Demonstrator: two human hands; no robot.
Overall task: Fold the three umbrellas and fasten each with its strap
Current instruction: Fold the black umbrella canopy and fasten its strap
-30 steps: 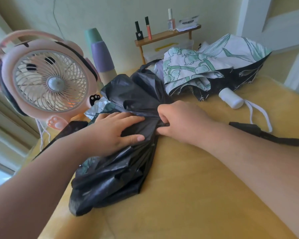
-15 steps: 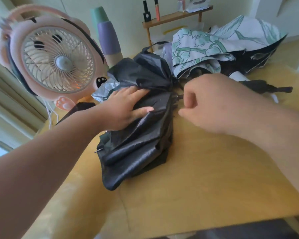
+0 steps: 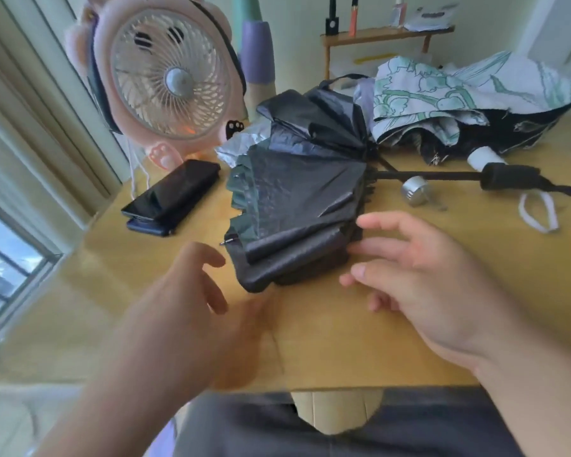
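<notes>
Now | left hand [image 3: 185, 291] spread, holding nothing, just beside black umbrella [image 3: 294, 192] | right hand [image 3: 426, 275] spread, empty, fingertips just beside its folds

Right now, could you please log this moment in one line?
black umbrella: partly folded, on table | left hand: open, beside it | right hand: open, beside it | floral umbrella: loose

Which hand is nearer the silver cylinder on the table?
Right. The right hand is close in front of the silver cylinder; the left hand lies beyond the black umbrella.
</notes>
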